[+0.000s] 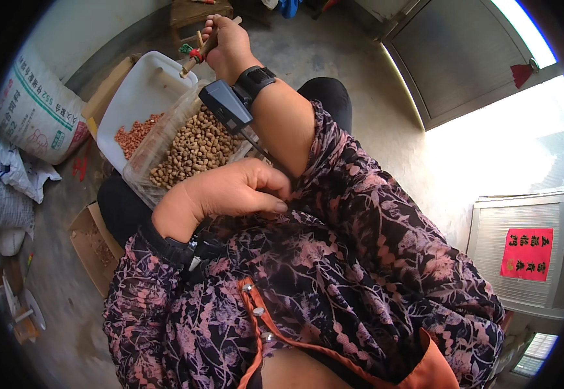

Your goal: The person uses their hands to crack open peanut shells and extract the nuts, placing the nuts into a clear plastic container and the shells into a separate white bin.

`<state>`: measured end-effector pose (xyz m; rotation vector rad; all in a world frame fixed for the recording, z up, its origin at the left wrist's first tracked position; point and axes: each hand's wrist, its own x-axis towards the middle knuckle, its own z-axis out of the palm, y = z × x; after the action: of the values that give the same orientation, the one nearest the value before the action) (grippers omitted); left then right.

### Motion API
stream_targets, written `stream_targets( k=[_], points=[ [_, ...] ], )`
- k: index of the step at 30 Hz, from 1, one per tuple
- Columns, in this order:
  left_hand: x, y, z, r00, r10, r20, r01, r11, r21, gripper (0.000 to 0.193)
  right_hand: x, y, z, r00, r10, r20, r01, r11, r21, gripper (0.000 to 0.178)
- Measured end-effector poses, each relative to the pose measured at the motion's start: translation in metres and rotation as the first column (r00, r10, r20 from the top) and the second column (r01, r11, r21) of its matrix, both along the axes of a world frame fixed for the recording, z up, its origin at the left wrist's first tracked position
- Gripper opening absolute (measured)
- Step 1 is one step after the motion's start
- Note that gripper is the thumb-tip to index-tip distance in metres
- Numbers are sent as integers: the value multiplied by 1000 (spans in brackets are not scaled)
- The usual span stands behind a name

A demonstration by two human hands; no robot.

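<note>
My right hand (231, 47) is stretched far forward, its fingers wrapped round a wooden stick tool (212, 45) with red binding and a green bit on it. The tool's lower end hangs over the rim of a white plastic tub (115, 100) holding reddish shelled peanuts (138, 135). A clear plastic container (140, 165) of unshelled peanuts (197, 146) rests against the tub, in front of me. Close to my body, my left hand (227, 188) has its fingers curled at the edge of my right sleeve (314, 175), pinching the bunched cloth; the fingertips are partly hidden.
A cardboard box (100, 249) with brown bits stands left of my knee. A printed white sack (42, 107) and crumpled bags (19, 168) lie at the left. Behind the tub is a low wooden stool (194, 11). A metal door (453, 61) is at the far right.
</note>
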<state>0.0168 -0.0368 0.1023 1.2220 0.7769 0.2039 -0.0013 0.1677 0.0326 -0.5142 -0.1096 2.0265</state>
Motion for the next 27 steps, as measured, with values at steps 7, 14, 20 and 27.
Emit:
stream_targets(
  k=[7, 14, 20, 27],
  points=[
    [-49, -29, -35, 984, 13, -178, 10, 992, 127, 7, -41, -16, 18, 968, 24, -248, -34, 999, -37, 11],
    [-80, -42, -52, 821, 567, -64, -570, 821, -30, 28, -41, -25, -7, 853, 169, -494, -113, 984, 141, 17],
    [-82, -77, -52, 634, 724, 273, -757, 653, 24, 33, -13, -79, 26, 511, 381, -770, -332, 914, 232, 25],
    [-73, -72, -43, 632, 713, 303, -766, 635, 103, 29, 6, -85, 54, 391, 508, -767, -372, 850, 373, 29]
  ],
)
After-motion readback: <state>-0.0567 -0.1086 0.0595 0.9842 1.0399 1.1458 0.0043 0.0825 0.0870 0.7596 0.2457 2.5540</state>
